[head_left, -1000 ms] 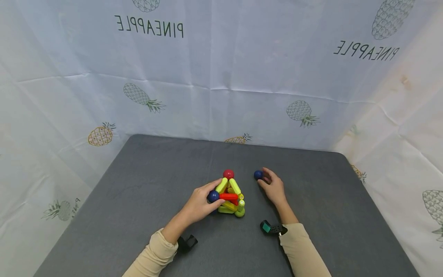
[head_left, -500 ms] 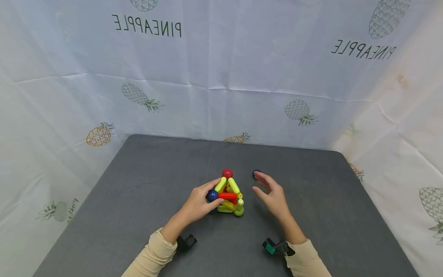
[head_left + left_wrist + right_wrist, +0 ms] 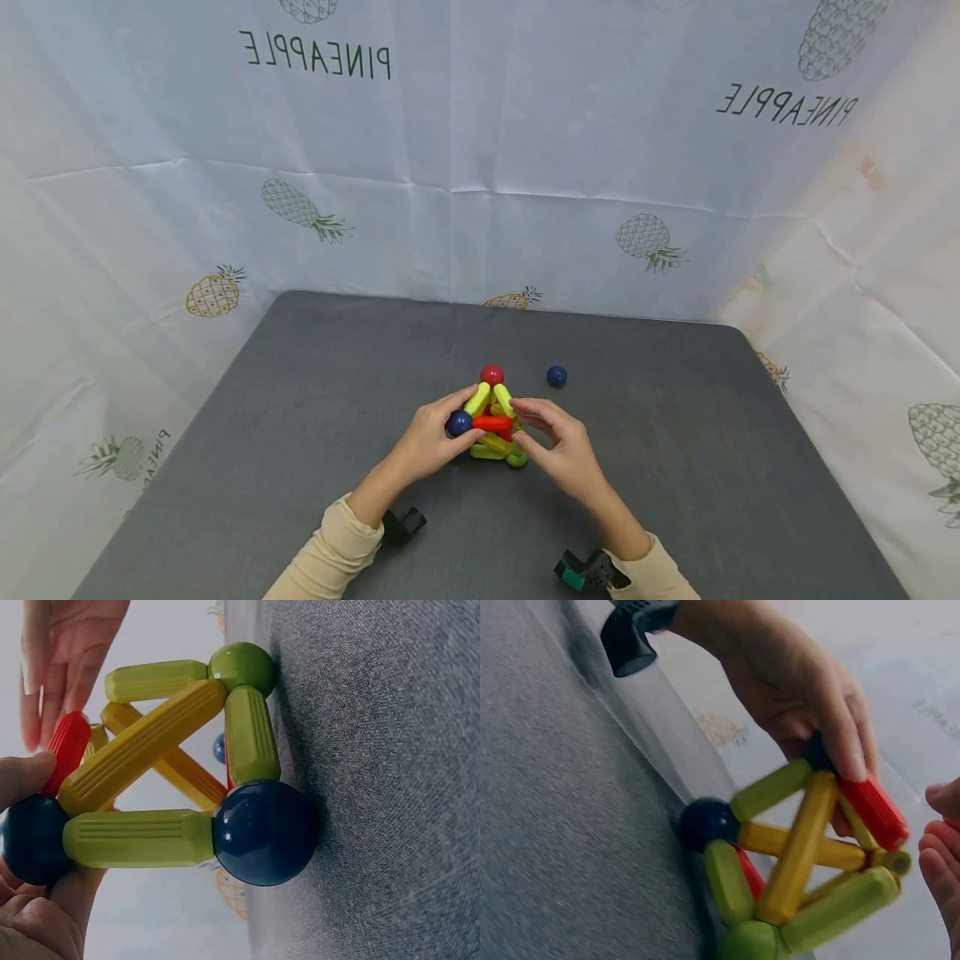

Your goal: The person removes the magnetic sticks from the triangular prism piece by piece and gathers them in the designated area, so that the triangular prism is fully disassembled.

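Head view: my left hand (image 3: 429,440) grips a glossy dark-blue ball (image 3: 459,423) at nine o'clock on the multicoloured plastic-looking rod-and-ball frame (image 3: 492,423), seemingly steadying it, my right hand (image 3: 561,448) beside three o'clock, fingers parted.

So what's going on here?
A person is working on a ball-and-stick frame. The left hand grips it at its upper blue ball. The right hand is at the frame's other side, apparently holding nothing. Some stick ends there carry no ball, and a loose blue ball sits on the grey table.
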Tool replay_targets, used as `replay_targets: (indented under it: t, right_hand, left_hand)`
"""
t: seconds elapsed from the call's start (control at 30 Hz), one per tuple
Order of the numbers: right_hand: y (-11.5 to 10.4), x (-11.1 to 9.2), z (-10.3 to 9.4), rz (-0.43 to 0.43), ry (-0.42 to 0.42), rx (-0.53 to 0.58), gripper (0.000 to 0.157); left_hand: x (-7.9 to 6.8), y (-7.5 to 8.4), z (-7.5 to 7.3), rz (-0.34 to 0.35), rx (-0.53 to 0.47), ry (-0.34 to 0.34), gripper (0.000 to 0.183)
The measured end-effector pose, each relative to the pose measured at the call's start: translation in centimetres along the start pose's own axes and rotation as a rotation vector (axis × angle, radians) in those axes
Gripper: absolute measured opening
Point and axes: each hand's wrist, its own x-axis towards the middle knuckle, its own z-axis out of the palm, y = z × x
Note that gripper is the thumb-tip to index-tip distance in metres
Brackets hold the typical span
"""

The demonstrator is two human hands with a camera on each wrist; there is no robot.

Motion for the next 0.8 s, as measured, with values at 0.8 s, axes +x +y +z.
replay_targets:
  t: [0.8]
  right_hand:
    - [0.0, 0.5, 2.3, -0.237, 0.022, -0.570, 0.036]
  left_hand:
    - [0.1, -0.2, 0.2, 0.023, 0.030, 0.035, 0.059]
